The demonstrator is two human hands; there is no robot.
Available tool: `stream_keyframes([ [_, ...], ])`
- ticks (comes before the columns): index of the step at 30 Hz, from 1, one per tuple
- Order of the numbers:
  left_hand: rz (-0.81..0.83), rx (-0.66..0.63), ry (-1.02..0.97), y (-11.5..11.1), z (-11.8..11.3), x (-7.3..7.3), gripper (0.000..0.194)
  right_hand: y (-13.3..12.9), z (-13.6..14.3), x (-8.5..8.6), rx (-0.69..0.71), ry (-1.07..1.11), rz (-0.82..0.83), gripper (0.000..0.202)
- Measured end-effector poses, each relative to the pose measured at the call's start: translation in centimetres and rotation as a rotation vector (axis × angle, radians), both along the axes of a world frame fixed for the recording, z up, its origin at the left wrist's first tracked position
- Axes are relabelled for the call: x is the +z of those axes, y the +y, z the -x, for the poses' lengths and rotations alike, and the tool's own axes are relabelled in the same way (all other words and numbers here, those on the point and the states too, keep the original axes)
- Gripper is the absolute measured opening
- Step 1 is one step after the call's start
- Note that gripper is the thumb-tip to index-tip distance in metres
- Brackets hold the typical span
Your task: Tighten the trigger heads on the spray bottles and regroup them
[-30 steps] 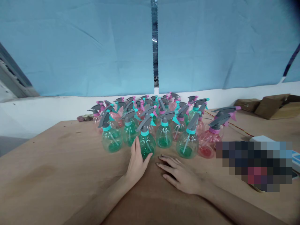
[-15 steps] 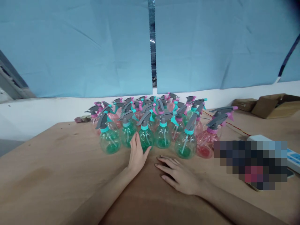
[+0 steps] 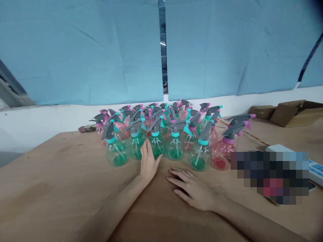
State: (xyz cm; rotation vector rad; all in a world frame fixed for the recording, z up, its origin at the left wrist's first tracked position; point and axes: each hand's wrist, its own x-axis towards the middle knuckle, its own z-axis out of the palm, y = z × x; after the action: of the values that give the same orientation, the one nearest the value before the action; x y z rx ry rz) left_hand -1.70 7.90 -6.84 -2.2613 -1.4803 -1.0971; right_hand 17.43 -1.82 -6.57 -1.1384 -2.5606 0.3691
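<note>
My left hand (image 3: 149,161) reaches to a clear green spray bottle (image 3: 158,145) in the front row. Its fingers are stretched out along the bottle's left side, and the thumb is spread across its lower front. Whether the palm presses on it I cannot tell. My right hand (image 3: 193,188) rests palm down on the wooden table (image 3: 63,188), fingers apart, holding nothing. Ahead of it stand another green spray bottle (image 3: 175,148) and a larger-looking green one (image 3: 199,156). A pink spray bottle (image 3: 219,161) with a grey and pink head is at the right end.
Several more green and pink spray bottles are packed behind, up to the white wall ledge (image 3: 50,117). An opened cardboard box (image 3: 290,114) lies at the back right. A blurred-out patch (image 3: 272,174) and a white device (image 3: 316,171) are on the right.
The view has shifted very slightly. My left hand stays at the green bottle, its fingertips a touch higher. My right hand has not visibly moved.
</note>
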Motion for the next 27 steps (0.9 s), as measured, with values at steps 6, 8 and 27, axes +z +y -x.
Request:
stream_keyframes([
  [6,0.017,-0.184,0.23,-4.4,-0.8,0.3,0.071,0.1,-0.2,-0.7,-0.099,-0.07,-0.017,0.057],
  [8,0.163,-0.293,0.307,-5.8,-0.9,0.1,0.068,0.2,-0.3,-1.1,-0.126,-0.075,-0.024,0.061],
  [27,0.507,-0.441,0.478,-6.4,-0.7,0.0,0.057,0.5,-0.7,-1.7,-0.133,-0.028,-0.039,0.064],
])
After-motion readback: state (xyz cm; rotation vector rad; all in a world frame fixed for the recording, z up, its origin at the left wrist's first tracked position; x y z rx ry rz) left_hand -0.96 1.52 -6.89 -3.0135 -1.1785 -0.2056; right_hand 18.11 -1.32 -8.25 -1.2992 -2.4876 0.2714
